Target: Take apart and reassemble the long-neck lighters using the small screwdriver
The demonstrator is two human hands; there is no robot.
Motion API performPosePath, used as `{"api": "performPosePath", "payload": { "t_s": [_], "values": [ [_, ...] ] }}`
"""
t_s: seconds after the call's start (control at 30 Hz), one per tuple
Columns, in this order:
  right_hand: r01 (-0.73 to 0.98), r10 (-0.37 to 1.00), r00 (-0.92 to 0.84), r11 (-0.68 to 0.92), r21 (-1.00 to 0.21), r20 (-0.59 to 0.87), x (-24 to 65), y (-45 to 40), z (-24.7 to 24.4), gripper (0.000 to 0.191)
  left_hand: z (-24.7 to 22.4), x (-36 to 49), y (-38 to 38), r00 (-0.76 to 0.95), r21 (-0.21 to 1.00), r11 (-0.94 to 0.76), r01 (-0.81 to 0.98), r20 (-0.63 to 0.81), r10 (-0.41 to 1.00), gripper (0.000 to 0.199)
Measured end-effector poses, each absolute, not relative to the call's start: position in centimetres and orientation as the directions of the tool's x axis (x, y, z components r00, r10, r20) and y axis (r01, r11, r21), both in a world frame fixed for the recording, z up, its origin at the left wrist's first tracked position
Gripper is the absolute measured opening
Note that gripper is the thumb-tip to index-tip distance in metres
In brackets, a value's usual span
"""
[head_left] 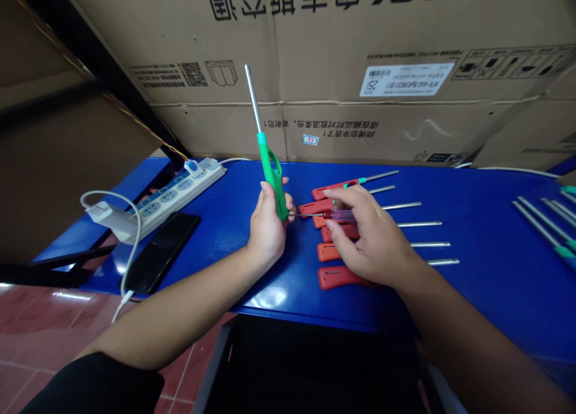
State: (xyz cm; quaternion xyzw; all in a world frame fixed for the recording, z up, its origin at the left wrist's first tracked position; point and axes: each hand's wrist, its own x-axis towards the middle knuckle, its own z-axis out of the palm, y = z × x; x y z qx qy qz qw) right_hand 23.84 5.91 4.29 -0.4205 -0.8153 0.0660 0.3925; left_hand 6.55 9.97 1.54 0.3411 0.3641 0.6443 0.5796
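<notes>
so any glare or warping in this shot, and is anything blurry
In the head view, glare whitens a patch of the blue bench top, the wide lens bows the cardboard carton and the bench's front edge, the space under the bench is nearly black, and the right hand looks sharp, with no clear motion blur.

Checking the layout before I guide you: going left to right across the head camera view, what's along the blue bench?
White power strip → left hand holding a green long-nosed lighter → row of red-handled lighters → teal-handled lighters at the far right edge
</notes>
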Motion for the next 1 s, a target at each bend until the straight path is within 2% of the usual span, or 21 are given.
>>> {"api": "performPosePath", "payload": {
  "t_s": [0.07, 0.13, 0.2, 0.3, 0.37, 0.47, 0.57, 0.67, 0.83, 1.0],
  "values": [
    [0.677, 0.776, -0.309, 0.586, -0.446, 0.551, 23.9, 5.9, 4.2, 0.04, 1.5, 6.5, 10.0, -0.089, 0.863, -0.062, -0.501, 0.02, 0.996, 0.051],
    [0.71, 0.82, -0.283, 0.528, -0.467, 0.497, 24.0, 6.0, 4.2, 0.029, 1.4, 6.5, 10.0, -0.085, 0.865, -0.065, -0.497, 0.026, 0.996, 0.05],
    [0.695, 0.818, -0.326, 0.547, -0.467, 0.474, 24.4, 6.3, 4.2, 0.026, 1.4, 6.5, 10.1, -0.087, 0.869, -0.071, -0.489, 0.032, 0.996, 0.05],
    [0.667, 0.763, -0.446, 0.632, -0.394, 0.468, 24.9, 6.8, 4.1, 0.036, 1.3, 6.4, 10.1, -0.092, 0.872, -0.071, -0.484, 0.03, 0.995, 0.051],
    [0.707, 0.768, -0.49, 0.627, -0.328, 0.412, 25.2, 7.2, 3.9, 0.04, 1.3, 6.4, 10.0, -0.083, 0.87, -0.066, -0.488, 0.029, 0.996, 0.051],
    [0.773, 0.823, -0.433, 0.549, -0.318, 0.369, 25.3, 7.3, 3.7, 0.039, 1.2, 6.5, 9.8, -0.05, 0.876, -0.073, -0.477, 0.056, 0.997, 0.05],
    [0.753, 0.852, -0.326, 0.496, -0.432, 0.41, 24.9, 7.2, 3.6, 0.025, 1.2, 6.6, 9.5, -0.009, 0.883, -0.067, -0.464, 0.071, 0.997, 0.05],
    [0.684, 0.826, -0.325, 0.541, -0.49, 0.461, 24.1, 6.9, 3.4, 0.006, 1.3, 6.8, 9.2, 0.058, 0.865, 0.033, -0.5, -0.005, 0.998, 0.051],
    [0.589, 0.755, -0.434, 0.65, -0.48, 0.491, 22.6, 6.4, 2.8, 0.012, 0.8, 7.1, 8.7, 0.098, 0.868, 0.177, -0.463, -0.148, 0.984, 0.053],
    [0.577, 0.74, -0.415, 0.664, -0.476, 0.529, 22.3, 6.4, 2.8, 0.012, 0.3, 7.1, 8.6, 0.085, 0.901, 0.143, -0.41, -0.118, 0.989, 0.053]
  ]
}}
